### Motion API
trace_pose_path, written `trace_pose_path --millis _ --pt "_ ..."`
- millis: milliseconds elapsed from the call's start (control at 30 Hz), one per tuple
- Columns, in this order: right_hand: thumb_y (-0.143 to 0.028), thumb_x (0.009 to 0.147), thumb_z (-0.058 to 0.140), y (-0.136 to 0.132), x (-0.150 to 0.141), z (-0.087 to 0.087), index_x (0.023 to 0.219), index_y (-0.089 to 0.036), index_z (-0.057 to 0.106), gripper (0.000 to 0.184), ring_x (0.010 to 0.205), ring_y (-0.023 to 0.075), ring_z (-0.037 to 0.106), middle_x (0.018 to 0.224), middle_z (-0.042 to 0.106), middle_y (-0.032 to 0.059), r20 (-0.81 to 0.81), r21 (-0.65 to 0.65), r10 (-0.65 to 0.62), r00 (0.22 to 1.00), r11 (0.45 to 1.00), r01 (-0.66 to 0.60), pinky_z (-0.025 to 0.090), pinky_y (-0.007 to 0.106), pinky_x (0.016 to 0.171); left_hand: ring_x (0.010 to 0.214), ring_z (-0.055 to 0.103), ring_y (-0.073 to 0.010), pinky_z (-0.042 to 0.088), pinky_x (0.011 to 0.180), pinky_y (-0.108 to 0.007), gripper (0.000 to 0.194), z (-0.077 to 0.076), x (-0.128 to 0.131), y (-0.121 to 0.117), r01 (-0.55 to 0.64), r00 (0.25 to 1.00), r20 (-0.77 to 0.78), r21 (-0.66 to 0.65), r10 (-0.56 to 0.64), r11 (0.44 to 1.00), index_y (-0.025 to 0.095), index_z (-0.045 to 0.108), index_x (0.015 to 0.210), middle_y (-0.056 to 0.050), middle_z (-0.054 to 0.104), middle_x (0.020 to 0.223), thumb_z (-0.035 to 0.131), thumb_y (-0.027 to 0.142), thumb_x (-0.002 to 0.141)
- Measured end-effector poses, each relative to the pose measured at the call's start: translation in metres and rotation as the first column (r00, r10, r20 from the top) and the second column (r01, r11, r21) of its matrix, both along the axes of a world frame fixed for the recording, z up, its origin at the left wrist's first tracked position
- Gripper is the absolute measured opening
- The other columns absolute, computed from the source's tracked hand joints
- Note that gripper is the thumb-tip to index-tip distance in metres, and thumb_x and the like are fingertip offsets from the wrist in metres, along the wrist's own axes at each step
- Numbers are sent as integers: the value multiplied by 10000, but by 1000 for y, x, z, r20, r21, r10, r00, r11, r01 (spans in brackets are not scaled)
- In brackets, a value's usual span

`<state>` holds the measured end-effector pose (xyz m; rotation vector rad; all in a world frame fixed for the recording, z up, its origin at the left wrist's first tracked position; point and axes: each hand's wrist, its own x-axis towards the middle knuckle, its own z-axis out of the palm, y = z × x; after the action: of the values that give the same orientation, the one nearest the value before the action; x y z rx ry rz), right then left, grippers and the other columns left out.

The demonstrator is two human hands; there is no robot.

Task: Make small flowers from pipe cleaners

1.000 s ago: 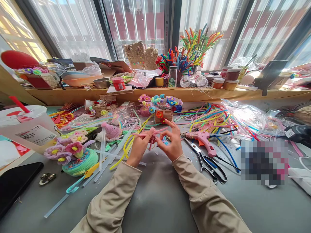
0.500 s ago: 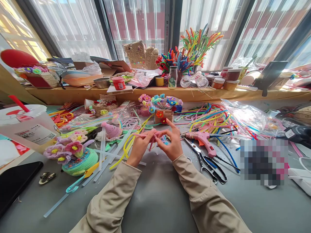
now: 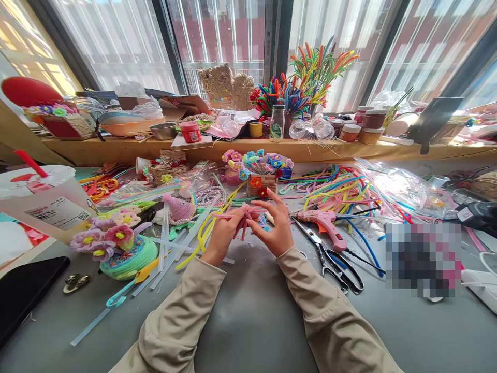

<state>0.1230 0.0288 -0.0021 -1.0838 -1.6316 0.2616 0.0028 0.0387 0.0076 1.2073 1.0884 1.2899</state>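
Pink pipe cleaners (image 3: 243, 229), bent into a small bunch, are pinched between the thumb and fingers of my left hand (image 3: 223, 233). One pink strand sticks out to the left past that hand. My right hand (image 3: 276, 229) is close on the other side, its thumb and fingers apart around the bunch. The thumb tip is near or touching the pink strands; I cannot tell which. Just behind both hands stands a small twine-wrapped box (image 3: 267, 184) of fuzzy flowers. To the right lie a pink glue gun (image 3: 322, 220) and black-handled scissors (image 3: 328, 259).
A heap of colourful pipe cleaners (image 3: 337, 191) lies at the back right. On the left are a green pot with fuzzy flowers (image 3: 132, 259), clear glue sticks (image 3: 165, 238), a drink cup (image 3: 58, 207) and a black phone (image 3: 31, 290). Jars and a glass bottle (image 3: 277, 124) line the sill.
My right thumb and fingers have spread from a pinch at the pink pipe cleaners. My left hand keeps its hold in nearly the same place.
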Motion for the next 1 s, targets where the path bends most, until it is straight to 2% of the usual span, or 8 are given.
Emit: trace_pose_path --millis 67,133,200,333,533,700,867,1000 --pt "-246 626 570 0 0 0 660 -200 581 58 1122 225 323 1210 386 45 -1 7 -7 1000 1000 7 240 378 932 510 532 -109 372 459 -200 215 -1 -1 1 -12 1000 -7 11 12 1000 170 639 660 7 623 571 555 366 639" --pt "-226 631 563 0 0 -1 578 -192 562 63 1125 224 319 1220 377 36 4 18 -10 1000 1000 10 231 372 937 488 517 -96 361 442 -193 203 -1 -1 1 5 1000 -2 10 -5 1000 167 634 643 15 615 560 558 355 641" --pt "-233 628 571 1 0 -2 689 -205 596 72 1150 223 285 1261 327 27 22 24 -2 1000 1000 1 213 368 949 517 538 -108 380 464 -198 211 -2 -1 1 42 998 40 -7 -42 999 159 636 677 -1 628 590 553 350 647" --pt "-314 596 610 2 0 -2 1020 -240 515 441 1167 226 257 1287 286 43 38 1 16 999 1000 -16 211 378 950 683 592 -170 435 593 -246 267 -2 0 2 128 978 169 -45 -119 991 141 626 817 -52 661 728 535 344 668" --pt "-230 625 568 0 0 0 701 -193 589 87 1141 231 294 1230 356 55 27 -4 -25 999 1000 25 215 378 940 702 596 -152 446 602 -225 247 -3 -1 4 175 935 326 -81 -140 981 152 627 805 -45 664 748 492 336 712" --pt "-217 589 589 1 -1 -1 924 -211 558 336 1160 240 260 1251 323 61 27 -4 3 1000 1000 -2 205 378 944 748 598 -191 461 648 -271 321 -1 -1 2 239 917 356 -128 -181 962 127 619 859 -73 664 749 442 367 740" --pt "-207 601 567 0 0 2 677 -182 506 102 1101 226 339 1127 437 86 -71 26 -19 997 999 21 254 375 900 795 585 -164 448 702 -241 271 7 1 -1 267 900 377 -86 -217 960 127 608 889 -67 657 837 430 293 770" --pt "-182 603 557 -2 1 3 571 -183 481 82 1080 223 355 1138 429 76 -61 3 -14 998 1000 14 250 375 899 857 560 -136 429 742 -196 208 7 0 0 309 877 394 -22 -276 951 131 614 877 -57 637 924 457 206 763"
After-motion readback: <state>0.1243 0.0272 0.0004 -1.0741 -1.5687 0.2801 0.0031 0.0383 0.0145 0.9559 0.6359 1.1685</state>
